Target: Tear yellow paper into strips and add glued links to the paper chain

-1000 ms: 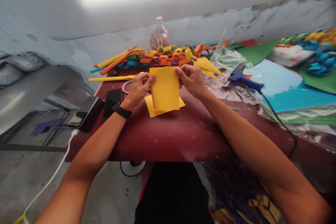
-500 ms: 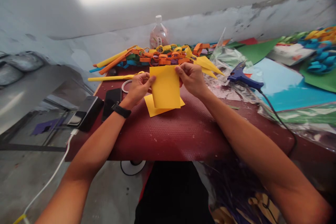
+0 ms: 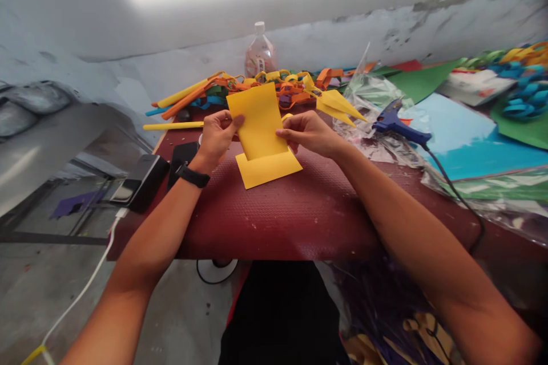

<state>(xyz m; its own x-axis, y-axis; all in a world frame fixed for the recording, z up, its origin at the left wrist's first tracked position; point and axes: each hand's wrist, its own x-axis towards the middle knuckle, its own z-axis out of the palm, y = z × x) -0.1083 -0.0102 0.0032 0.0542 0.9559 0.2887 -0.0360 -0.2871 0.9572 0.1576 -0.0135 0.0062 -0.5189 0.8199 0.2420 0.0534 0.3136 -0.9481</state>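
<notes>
I hold a yellow paper rectangle (image 3: 257, 121) upright above the dark red table (image 3: 299, 217). My left hand (image 3: 217, 136) pinches its left edge, with a black watch on the wrist. Fingers of my right hand (image 3: 306, 132) pinch the lower right edge. Under the held sheet a second yellow sheet (image 3: 268, 169) lies flat on the table.
Orange and yellow paper chains (image 3: 274, 84) and rolled paper sticks (image 3: 184, 97) lie behind. A plastic bottle (image 3: 259, 52) stands at the wall. A blue glue gun (image 3: 396, 124) rests on clear plastic at right. Two phones (image 3: 143, 181) lie at left. Coloured sheets (image 3: 462, 142) fill the right side.
Both hands turned the yellow sheet so it now stands up higher; my grip shifted from its top corners to its lower sides. The sheet beneath shows more.
</notes>
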